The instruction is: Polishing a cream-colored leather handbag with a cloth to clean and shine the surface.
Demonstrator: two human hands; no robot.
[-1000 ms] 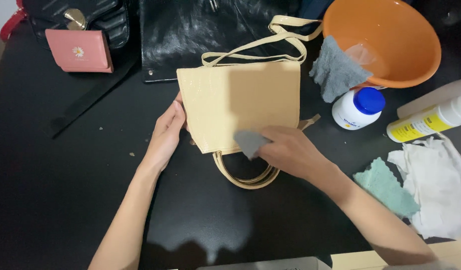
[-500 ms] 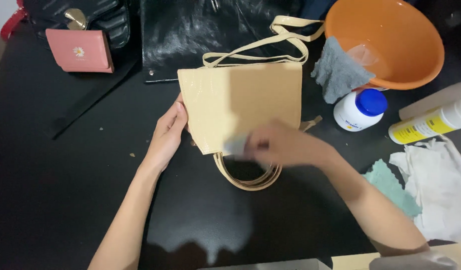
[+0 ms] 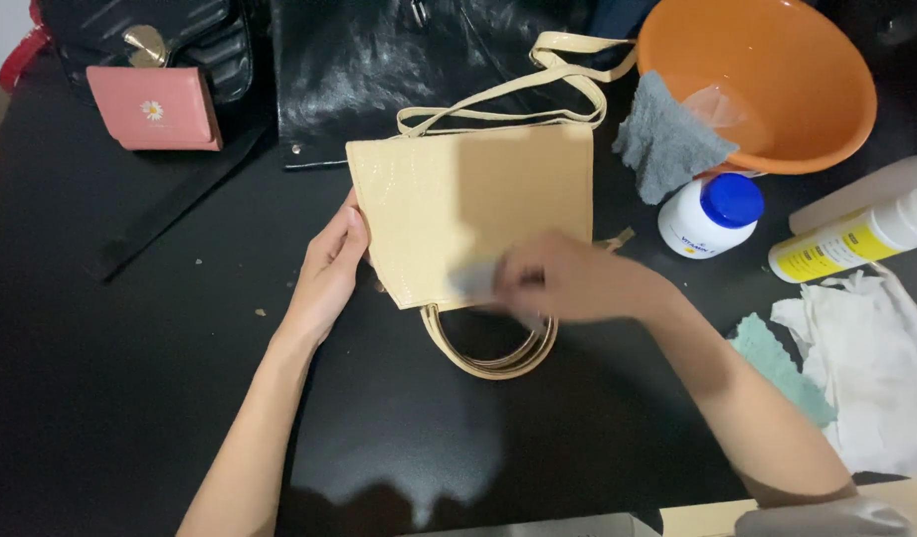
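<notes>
Leftward slid the right hand, rubbing a grey cloth across the beige handbag.

Lighting is even and moderately bright, from overhead. The black table swallows most of the light, apart from a pale reflected patch near the bottom edge. Soft glare streaks the glossy black bag. The right hand is smeared by motion blur; the left hand and the beige handbag are sharp. Corners darken slightly.
</notes>
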